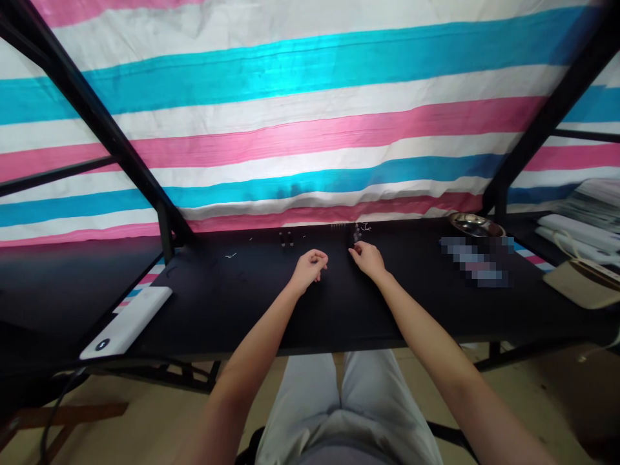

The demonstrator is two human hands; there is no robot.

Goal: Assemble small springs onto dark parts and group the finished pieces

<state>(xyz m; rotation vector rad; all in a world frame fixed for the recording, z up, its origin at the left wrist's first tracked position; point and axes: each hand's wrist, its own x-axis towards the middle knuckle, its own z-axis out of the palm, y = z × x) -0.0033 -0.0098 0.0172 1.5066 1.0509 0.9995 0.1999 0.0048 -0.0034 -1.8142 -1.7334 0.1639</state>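
Observation:
Over the middle of the black table (232,303), my left hand (310,268) is curled, with thumb and fingertips meeting in a pinch. What it holds, if anything, is too small to make out. My right hand (370,259) rests at the table's far side with its fingertips drawn together, right by a small cluster of greyish pieces (358,231). Whatever lies between those fingertips is hidden. Beyond my left hand, two small dark pieces with lighter ends (286,239) lie side by side. A row of tiny pieces (338,226) lines the back edge.
White scraps (230,255) lie left of the hands. A white power strip-like box (128,323) sits at the left edge. On the right are a shiny metal dish (477,225), a blurred-out packet (477,261) and a beige case (584,284). Striped sheeting (310,123) hangs behind.

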